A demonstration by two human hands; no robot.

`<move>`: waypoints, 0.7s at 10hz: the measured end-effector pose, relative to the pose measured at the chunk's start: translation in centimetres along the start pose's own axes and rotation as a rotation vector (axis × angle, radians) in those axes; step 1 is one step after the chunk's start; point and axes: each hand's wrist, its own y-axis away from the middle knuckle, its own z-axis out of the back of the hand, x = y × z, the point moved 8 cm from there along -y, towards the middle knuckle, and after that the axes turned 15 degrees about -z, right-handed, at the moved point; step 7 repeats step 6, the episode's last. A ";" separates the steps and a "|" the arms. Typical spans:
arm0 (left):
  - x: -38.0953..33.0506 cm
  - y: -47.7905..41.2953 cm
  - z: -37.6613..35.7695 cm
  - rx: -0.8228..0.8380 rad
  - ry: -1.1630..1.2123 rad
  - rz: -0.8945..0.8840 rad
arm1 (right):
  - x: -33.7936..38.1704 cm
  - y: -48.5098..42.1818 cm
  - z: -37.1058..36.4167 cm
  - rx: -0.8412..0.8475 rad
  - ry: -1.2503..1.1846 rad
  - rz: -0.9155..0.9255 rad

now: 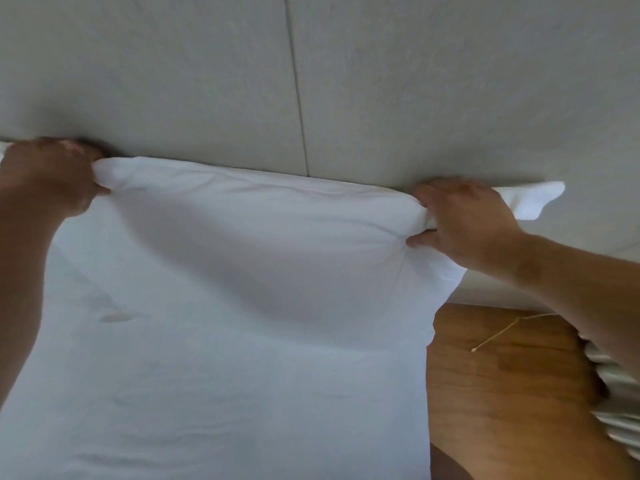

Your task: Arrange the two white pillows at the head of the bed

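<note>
A white pillow (256,233) stands against the grey padded headboard (207,81), its top edge along the headboard's lower part. My left hand (52,178) grips the pillow's top left corner. My right hand (464,220) pinches its top right edge, with a loose corner of the pillowcase (533,199) sticking out past my fingers. Below the pillow spreads the white bed sheet (207,393). A second pillow does not show as a separate thing; a bit of white cloth peeks out at the far left edge behind my left hand.
The bed's right edge runs down beside a wooden floor (502,375). A thin pale cord (498,330) lies on the floor. Striped cloth (620,400) shows at the right edge below my forearm.
</note>
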 end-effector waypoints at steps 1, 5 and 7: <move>0.5 1.3 1.0 -0.048 -0.005 0.119 | 0.8 -0.6 -0.7 0.020 0.021 0.002; -8.7 13.6 14.3 -0.107 -0.044 0.150 | -0.4 2.1 2.3 -0.081 0.109 0.067; -9.5 16.6 15.4 -0.115 0.019 0.231 | -0.5 3.6 3.8 -0.124 0.087 0.115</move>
